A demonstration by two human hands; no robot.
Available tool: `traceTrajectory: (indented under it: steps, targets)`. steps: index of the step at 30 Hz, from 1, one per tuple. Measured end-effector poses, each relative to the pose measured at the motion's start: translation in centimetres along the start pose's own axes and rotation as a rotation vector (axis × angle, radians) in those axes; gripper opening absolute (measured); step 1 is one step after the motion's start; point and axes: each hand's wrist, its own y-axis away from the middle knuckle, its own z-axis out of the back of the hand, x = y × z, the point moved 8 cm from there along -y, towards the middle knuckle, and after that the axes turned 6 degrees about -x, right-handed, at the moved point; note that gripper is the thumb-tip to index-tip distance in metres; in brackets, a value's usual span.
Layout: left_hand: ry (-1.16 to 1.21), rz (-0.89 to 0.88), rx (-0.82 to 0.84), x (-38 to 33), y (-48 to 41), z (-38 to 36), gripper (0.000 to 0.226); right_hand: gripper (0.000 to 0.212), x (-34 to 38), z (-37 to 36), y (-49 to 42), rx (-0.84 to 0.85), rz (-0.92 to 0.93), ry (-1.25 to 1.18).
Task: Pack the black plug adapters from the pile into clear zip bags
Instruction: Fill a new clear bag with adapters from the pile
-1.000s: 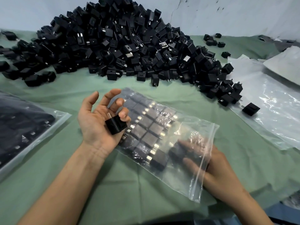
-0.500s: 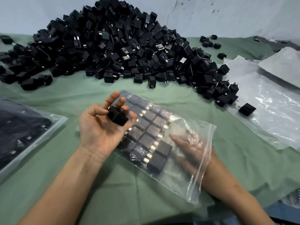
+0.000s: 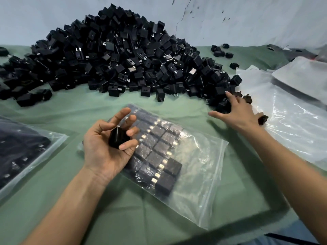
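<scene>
The left hand (image 3: 106,151) lay palm up over the bag's (image 3: 200,184) left edge, fingers curled round 1 adapter (image 3: 117,140). Inside the bag, packed adapters (image 3: 160,146) sat in neat rows, and its right part was unfilled. Beyond the bag, to its right, the right hand (image 3: 238,113) spread straight fingers on loose adapters (image 3: 222,105) at the pile's (image 3: 123,59) edge, gripping nothing yet. The step looked like fetching more stock. Next, that hand would need to close on a few and carry them to the bag's mouth.
</scene>
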Motion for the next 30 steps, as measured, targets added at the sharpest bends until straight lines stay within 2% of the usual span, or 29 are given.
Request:
traceTrajectory:
  steps: [2, 5, 10, 14, 16, 19, 23, 26, 27, 30]
  targets:
    - [-0.015, 0.004, 0.018, 0.1, 0.0, -0.1, 0.046, 0.084, 0.5, -0.3, -0.6, -0.116, 0.055, 0.112]
    - [-0.031, 0.022, 0.047, 0.4, 0.1, -0.3, 0.044, 0.059, 0.6, 0.0, -0.7, -0.250, 0.112, 0.115]
    - [-0.061, 0.024, 0.070, 0.6, 0.2, -0.3, 0.039, 0.053, 0.9, -0.7, -0.5, -0.191, 0.190, 0.027]
    - [-0.096, 0.013, 0.070, 0.4, 0.2, -0.3, 0.033, 0.043, 2.1, -0.2, 0.3, -0.218, 0.247, -0.061]
    - [-0.137, 0.013, 0.069, 0.5, 0.1, -0.3, 0.030, 0.042, 3.0, 0.4, 1.4, -0.221, 0.256, -0.155]
    - [-0.262, 0.033, 0.075, 0.9, 0.2, -0.2, 0.034, 0.035, 6.4, 3.6, 3.9, -0.238, 0.353, -0.468]
    - [-0.395, 0.149, 0.202, 2.8, 0.9, -1.3, 0.065, 0.037, 15.0, 7.5, 11.2, -0.142, 0.723, -0.618]
    - [-0.366, 0.228, 0.305, 3.7, 1.8, -2.3, 0.086, 0.038, 19.1, 6.4, 15.9, -0.023, 0.882, -0.601]
    - [-0.348, 0.242, 0.302, 3.7, 1.9, -2.3, 0.085, 0.039, 19.9, 5.8, 16.8, 0.024, 0.890, -0.618]
    - [-0.322, 0.247, 0.261, 3.7, 1.8, -2.0, 0.066, 0.041, 20.6, 4.8, 17.6, 0.091, 0.860, -0.720]
